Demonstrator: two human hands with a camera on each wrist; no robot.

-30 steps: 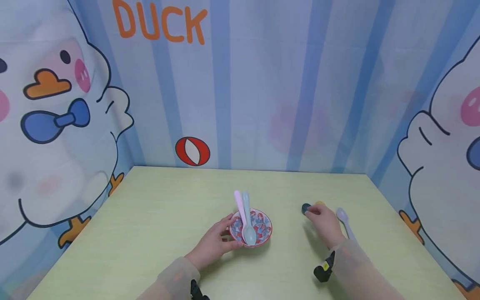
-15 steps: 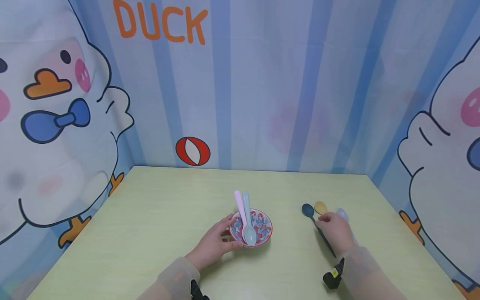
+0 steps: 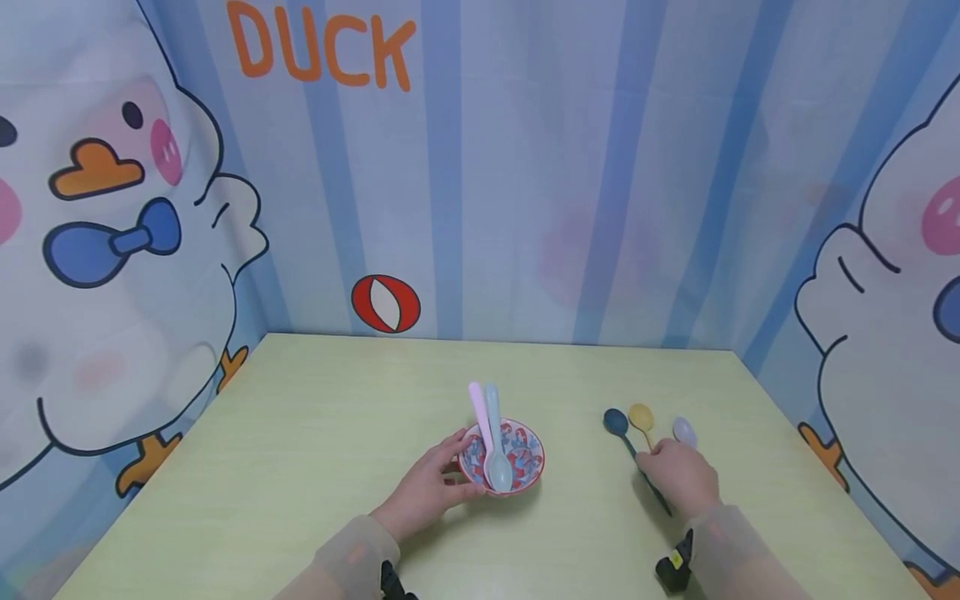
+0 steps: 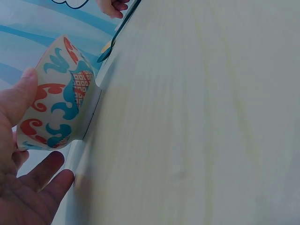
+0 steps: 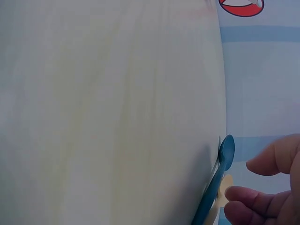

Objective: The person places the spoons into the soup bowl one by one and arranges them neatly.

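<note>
My left hand (image 3: 426, 487) grips the side of a small red-and-blue patterned bowl (image 3: 528, 457) between thumb and fingers. In the left wrist view the bowl (image 4: 63, 96) stands on the table. A pink spoon (image 3: 480, 410) and a light blue spoon (image 3: 499, 473) lean inside it, handles pointing away. My right hand (image 3: 681, 479) hovers over the handle of a yellow spoon (image 3: 642, 417), thumb and fingertips apart in the right wrist view. Left of it lies a dark blue spoon (image 3: 617, 422); a lilac spoon (image 3: 684, 431) is partly covered by the hand.
The pale table (image 3: 337, 417) reaches back to a striped blue curtain (image 3: 510, 208) printed with cartoon ducks. A dark camera mount (image 3: 672, 573) sits at the right wrist, low over the tabletop.
My right hand has drawn back from the dark blue spoon's head, toward me and right, uncovering the dark blue and yellow spoons. The left hand and bowl have stayed put.
</note>
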